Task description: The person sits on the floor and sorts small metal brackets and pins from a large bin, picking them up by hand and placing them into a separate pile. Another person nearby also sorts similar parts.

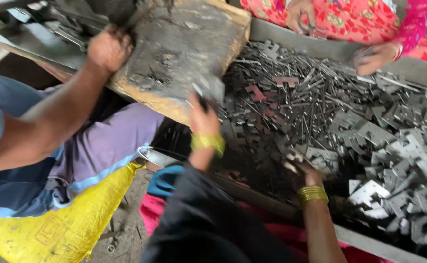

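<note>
Countless small grey metal stampings [369, 131], flat notched plates mixed with thin rods, fill the long metal tray [364, 241] that the right hand [301, 173] reaches into; that hand, bangles on its wrist, lies palm down with fingers curled among the pieces, though what it grips is blurred. Left of it, the left hand [203, 117] is raised and pinches one grey plate [211, 87] at the edge of a worn wooden block [184, 44]. Left of both hands lies a yellow woven sack [72, 224] beside a seated person's purple and blue clothes. That person's fist [109, 48] presses on the block's far corner. Beyond the tray, another person in pink floral cloth [349, 19] handles pieces at its far rim.
</note>
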Available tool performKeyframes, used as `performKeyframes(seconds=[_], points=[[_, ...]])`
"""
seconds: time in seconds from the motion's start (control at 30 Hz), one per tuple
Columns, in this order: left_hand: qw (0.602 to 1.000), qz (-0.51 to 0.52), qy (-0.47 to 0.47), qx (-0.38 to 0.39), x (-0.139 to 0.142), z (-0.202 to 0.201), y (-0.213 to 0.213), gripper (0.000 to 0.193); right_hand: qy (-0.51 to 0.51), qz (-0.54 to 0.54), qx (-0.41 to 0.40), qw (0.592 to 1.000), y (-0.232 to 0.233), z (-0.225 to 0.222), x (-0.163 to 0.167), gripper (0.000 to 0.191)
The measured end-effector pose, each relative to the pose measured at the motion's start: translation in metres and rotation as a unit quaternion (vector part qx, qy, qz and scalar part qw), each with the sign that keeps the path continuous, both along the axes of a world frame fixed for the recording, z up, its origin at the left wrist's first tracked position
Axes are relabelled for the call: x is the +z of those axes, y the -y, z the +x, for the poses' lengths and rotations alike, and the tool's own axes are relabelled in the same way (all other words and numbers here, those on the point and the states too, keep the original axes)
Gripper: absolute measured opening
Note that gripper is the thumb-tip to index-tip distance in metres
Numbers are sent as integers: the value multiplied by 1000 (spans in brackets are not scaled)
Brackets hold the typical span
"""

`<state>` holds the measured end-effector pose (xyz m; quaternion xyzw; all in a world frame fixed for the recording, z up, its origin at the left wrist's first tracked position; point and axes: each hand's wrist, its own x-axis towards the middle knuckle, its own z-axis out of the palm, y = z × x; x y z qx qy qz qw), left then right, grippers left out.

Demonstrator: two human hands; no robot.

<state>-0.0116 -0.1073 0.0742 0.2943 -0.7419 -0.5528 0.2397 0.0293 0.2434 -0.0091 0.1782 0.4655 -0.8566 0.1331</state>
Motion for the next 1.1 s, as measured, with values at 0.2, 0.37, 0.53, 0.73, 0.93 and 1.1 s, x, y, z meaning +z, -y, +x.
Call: performKeyframes(seconds=[0.2,0.37,0.53,0.73,0.93,1.1], points=[[952,-230,180,87,78,-85,143,82,-24,-91,-145,985,-27,18,-54,25],[892,-430,126,59,84,0,67,105,-90,188,-43,977,36,-38,-36,28],[854,-331,316,-246,19,111,-37,122,-103,518,164,833,121,-79,-21,35],[840,-393,316,-199,1,111,-39,56,-266,793,219,502,155,-73,-39,19],[832,-388,337,-210,-22,103,-38,65,-295,805,287,426,142,-62,-20,25],[815,-445,290,-232,-41,49,-35,58,-229,720,116,644,81,-40,16,42]])
